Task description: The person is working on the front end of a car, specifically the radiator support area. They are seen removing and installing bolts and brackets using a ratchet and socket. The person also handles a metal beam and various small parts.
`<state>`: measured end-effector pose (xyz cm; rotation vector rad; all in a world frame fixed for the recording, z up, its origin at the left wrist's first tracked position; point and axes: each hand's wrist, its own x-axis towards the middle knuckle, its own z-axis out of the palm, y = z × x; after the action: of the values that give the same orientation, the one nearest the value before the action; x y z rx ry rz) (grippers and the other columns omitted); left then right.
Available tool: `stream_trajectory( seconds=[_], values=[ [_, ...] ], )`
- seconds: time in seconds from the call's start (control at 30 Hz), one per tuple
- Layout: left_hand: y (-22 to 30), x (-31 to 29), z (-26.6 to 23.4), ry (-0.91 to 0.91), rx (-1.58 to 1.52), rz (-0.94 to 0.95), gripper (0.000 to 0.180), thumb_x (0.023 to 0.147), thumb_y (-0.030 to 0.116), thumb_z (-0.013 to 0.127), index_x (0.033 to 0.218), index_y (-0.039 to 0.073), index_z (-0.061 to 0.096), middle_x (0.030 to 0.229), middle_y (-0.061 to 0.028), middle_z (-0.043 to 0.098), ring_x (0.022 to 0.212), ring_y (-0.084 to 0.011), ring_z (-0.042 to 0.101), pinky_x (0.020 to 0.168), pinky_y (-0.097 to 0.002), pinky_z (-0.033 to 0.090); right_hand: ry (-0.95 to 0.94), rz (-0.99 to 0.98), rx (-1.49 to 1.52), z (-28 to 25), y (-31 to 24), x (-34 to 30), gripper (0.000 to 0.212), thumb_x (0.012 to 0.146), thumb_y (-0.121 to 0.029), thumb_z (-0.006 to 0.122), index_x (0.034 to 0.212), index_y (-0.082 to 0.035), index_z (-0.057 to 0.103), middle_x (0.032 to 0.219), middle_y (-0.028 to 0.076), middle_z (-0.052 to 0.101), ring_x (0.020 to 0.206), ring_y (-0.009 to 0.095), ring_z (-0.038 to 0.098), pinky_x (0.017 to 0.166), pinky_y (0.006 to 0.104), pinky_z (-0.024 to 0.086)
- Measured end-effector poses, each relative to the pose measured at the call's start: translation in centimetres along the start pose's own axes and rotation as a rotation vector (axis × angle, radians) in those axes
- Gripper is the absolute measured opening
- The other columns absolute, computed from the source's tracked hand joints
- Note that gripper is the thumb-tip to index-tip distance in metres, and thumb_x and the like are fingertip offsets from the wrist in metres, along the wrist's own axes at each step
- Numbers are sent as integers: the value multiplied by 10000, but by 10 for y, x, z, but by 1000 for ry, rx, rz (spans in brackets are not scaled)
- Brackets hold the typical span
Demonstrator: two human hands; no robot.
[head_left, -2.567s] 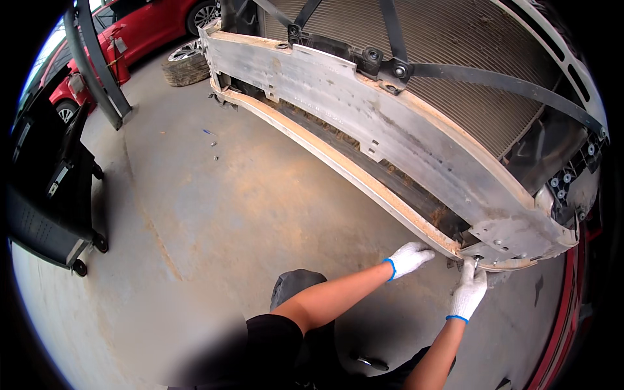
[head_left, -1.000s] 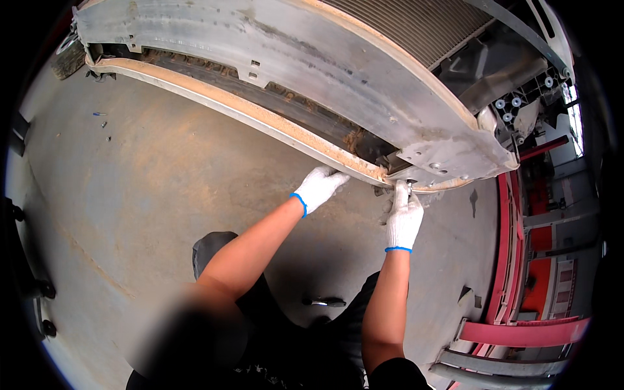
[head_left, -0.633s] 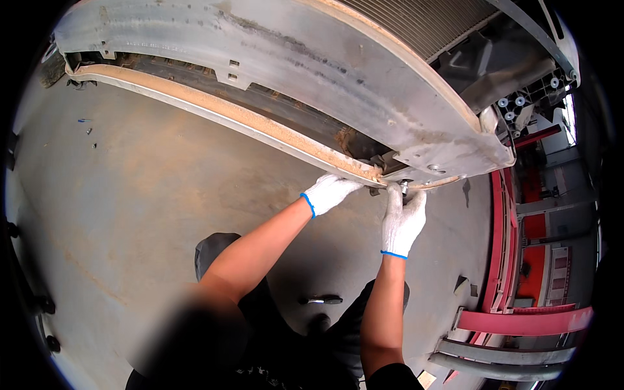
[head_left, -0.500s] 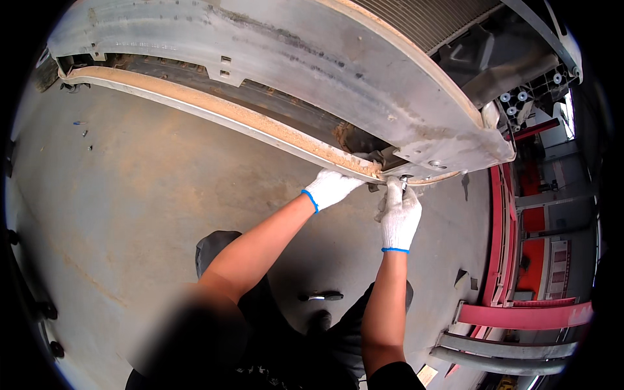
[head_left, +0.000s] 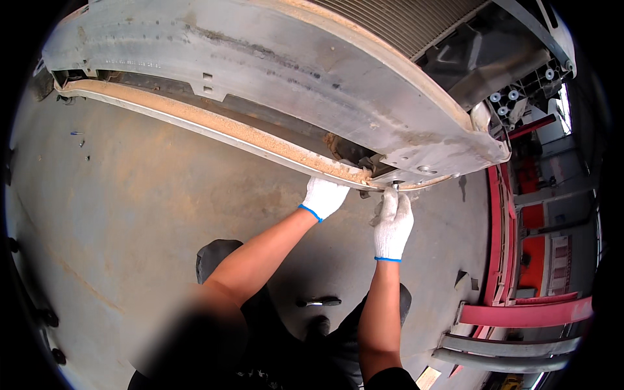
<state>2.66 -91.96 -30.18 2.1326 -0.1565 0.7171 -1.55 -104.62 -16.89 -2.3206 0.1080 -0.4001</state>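
Even, bright daylight fills the scene, with a soft shadow on the concrete floor (head_left: 130, 195) below the gloved fingers (head_left: 390, 198). Fisheye distortion bends the grey bumper beam (head_left: 273, 71) above them. The black rim vignettes, and the lower left is blurred.

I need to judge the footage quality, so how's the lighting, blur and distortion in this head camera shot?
Head view: even daylight, soft shadows on the concrete floor; fisheye bends the grey bumper beam and blacks out the corners; gloved left hand and right hand are sharp; a smeared patch sits at the lower left.

Red panels (head_left: 520, 315), floor tool (head_left: 318, 302)
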Motion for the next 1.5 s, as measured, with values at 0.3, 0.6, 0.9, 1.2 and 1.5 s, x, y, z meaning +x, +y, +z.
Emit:
stream_trajectory(
  seconds=[0.3,0.6,0.9,1.2,1.5],
  values=[
    [1,-8,12,149,56,51,252,913,267,564,1074,131,703,1009,-126,693,932,-353,652,845,-489,510,263,-399,-333,-4,-1,-2,231,902,-220,690,879,-2,616,673,189,599,649,395,598,622,423,491],
    [26,-3,-10,75,-148,-290,322,960,319,517,1153,116,675,1121,-140,662,1053,-364,602,935,-471,464,-93,158,156,16,9,5,316,1001,-311,534,955,0,571,659,88,549,552,210,530,535,355,446],
    [-33,-5,-10,-180,-119,-236,353,930,287,556,1206,82,633,1215,-175,629,1174,-350,569,1034,-433,437,26,-95,-62,16,30,9,441,1047,-315,431,1172,86,564,915,228,631,802,320,606,752,404,479],
    [-218,10,-338,366,330,-770,493,900,424,580,1219,48,583,1133,-215,676,1093,-385,627,945,-444,489,-19,-187,-69,9,34,11,448,1041,-306,438,1169,101,572,946,259,646,820,344,605,769,409,476],
    [-409,67,-472,1162,0,-549,629,885,551,572,1228,24,573,1099,-224,685,1038,-380,654,889,-444,508,-118,208,13,2,56,37,397,1017,-393,467,1058,-13,572,679,31,436,496,119,394,428,290,339]
  ],
)
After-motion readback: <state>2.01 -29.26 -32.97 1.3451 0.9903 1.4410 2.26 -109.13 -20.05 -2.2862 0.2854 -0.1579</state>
